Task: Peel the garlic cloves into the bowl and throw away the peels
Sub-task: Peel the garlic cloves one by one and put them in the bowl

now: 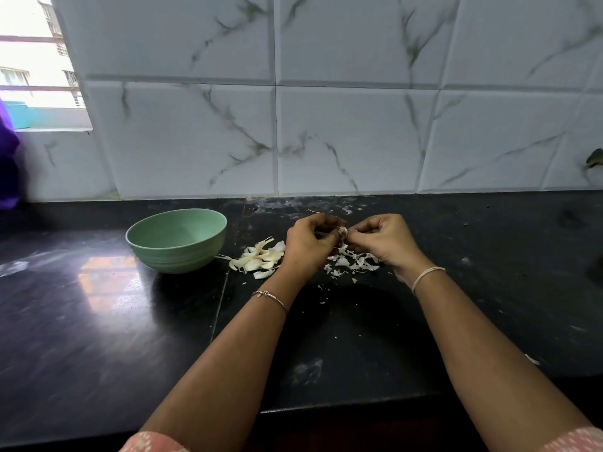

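Both our hands pinch one garlic clove point(342, 234) above the dark counter point(98, 321).

At the centre of the frame our left hand point(308, 246) and right hand point(383, 241) meet, fingers curled, each gripping the same clove between them. A pile of cloves point(259, 257) lies just left of the left hand, near the green bowl point(176, 256); loose peels point(352, 262) lie scattered under the right hand.

a: bowl point(176, 239) colour?
b: pale green. counter point(98, 321) black, pale smudges.
a: wall tiles point(359, 141)?
b: white, grey marble veins. garlic cloves point(261, 257) cream, peels point(352, 262) white. sleeve point(153, 443) pink, white print. purple thing point(8, 164), left edge.
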### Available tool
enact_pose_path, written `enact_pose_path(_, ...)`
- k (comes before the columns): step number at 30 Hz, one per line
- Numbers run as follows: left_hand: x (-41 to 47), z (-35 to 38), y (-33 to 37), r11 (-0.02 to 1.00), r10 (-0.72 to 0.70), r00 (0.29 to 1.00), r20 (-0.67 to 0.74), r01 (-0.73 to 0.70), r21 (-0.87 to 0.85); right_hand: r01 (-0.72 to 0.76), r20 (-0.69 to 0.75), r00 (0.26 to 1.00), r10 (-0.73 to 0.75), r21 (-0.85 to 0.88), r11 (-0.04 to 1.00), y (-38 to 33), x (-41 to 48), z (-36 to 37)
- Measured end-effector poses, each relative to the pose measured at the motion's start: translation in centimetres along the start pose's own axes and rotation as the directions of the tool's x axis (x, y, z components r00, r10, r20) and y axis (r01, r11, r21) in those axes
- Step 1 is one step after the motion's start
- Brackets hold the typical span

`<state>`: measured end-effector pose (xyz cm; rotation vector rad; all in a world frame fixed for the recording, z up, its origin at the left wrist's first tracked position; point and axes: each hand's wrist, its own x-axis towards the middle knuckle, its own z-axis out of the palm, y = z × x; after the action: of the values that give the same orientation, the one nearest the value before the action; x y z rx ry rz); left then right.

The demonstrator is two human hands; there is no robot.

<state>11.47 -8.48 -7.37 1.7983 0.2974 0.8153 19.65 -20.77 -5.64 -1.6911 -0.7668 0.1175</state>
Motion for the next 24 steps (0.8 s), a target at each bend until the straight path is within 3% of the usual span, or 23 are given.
enact_pose_path(9,0.03,-0.31,-0.23,0.976,-0.086,0.993,0.083,0.101,-0.194,0.023,0.035,0.999,-0.024,0.012,1.000,0.07,-0.16,0.09)
enact_pose_path(15,0.00,-0.48,-0.09,0.972,-0.092,0.990,0.106,0.113,-0.207,0.008,0.041,0.999,-0.008,0.007,1.000,0.03,-0.21,0.12)
enact_pose_path(19,0.03,-0.73,0.00,0.986,-0.086,0.987,0.139,0.105,-0.132,0.017,0.012,1.000,-0.016,-0.059,0.998,0.02,-0.29,0.14)
enact_pose_path(24,-0.24,-0.63,0.48,0.992,-0.025,0.994,0.102,0.012,0.129,0.027,-0.019,0.999,-0.030,-0.149,0.989,0.20,-0.09,0.28)
